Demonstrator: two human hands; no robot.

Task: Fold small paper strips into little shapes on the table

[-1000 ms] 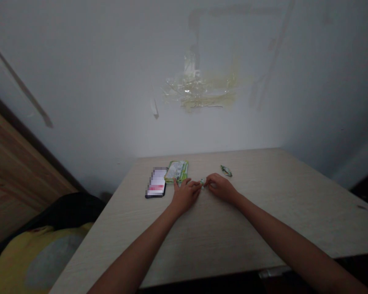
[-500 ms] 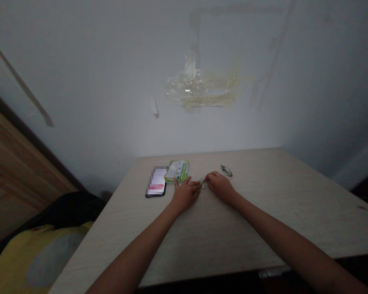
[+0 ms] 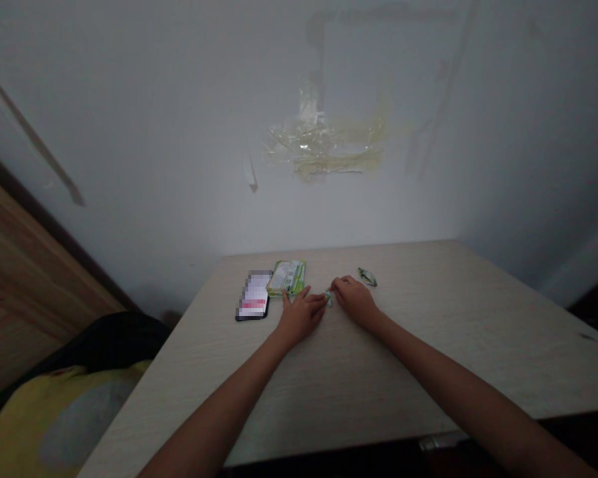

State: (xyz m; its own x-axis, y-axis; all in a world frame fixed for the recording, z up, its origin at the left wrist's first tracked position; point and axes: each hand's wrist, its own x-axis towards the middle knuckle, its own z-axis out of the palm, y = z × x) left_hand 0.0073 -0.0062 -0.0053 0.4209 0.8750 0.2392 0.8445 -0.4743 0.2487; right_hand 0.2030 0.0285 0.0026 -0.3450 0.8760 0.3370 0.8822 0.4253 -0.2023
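Observation:
Both hands rest on a pale wooden table (image 3: 428, 345) and meet at a small green-and-white wrapped sweet (image 3: 328, 297). My left hand (image 3: 301, 313) pinches its left end, with one finger stretched toward a green packet (image 3: 288, 277). My right hand (image 3: 355, 299) is curled and pinches the sweet's right end. A second small wrapped sweet (image 3: 367, 277) lies just beyond my right hand, apart from it.
A phone (image 3: 254, 296) lies flat left of the green packet. The table butts against a white wall with tape residue (image 3: 323, 149). A yellow and black cushion or bag (image 3: 54, 411) sits low at the left beside a wooden panel (image 3: 14, 265).
My right hand has drawn slightly left and closer over the sweet. My left hand has stayed in place.

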